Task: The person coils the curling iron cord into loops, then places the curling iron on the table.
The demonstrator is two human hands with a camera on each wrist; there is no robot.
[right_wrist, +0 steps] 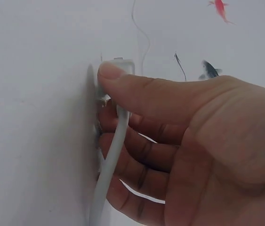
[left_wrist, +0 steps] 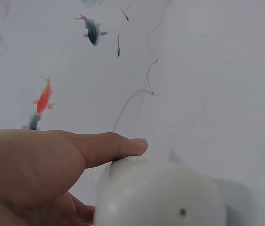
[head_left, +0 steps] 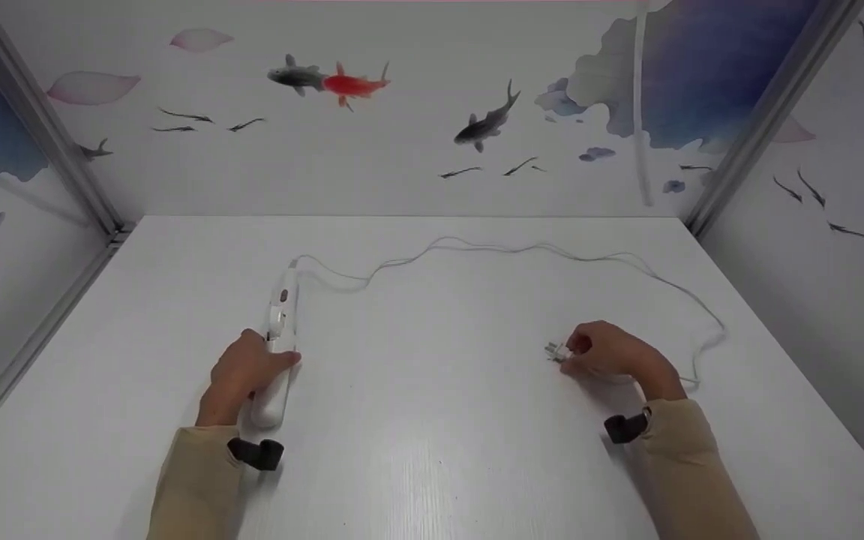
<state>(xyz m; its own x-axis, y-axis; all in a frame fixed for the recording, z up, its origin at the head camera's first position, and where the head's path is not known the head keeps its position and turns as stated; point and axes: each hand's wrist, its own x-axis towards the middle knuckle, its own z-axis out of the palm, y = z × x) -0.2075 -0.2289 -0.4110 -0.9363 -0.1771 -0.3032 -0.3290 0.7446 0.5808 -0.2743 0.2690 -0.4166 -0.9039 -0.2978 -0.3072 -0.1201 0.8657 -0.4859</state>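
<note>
A long, slim white electric appliance (head_left: 274, 390) with a small reddish-brown patch near its far end lies on the left of the table; its exact kind is unclear. My left hand (head_left: 248, 367) grips it around the middle, thumb along the right side. In the left wrist view, the rounded near end (left_wrist: 163, 197) shows below the thumb. On the right, my right hand (head_left: 616, 352) pinches a white power plug (head_left: 556, 352), its prongs pointing left. The right wrist view shows my thumb on the plug body (right_wrist: 127, 67) and the cord (right_wrist: 108, 172) running down past the curled fingers.
The thin white cord (head_left: 507, 248) runs from the appliance's far end along the back of the white table (head_left: 417, 420), then bends down the right side. Walls printed with fish (head_left: 484, 127) stand behind and at both sides. Each wrist carries a black camera (head_left: 625, 427).
</note>
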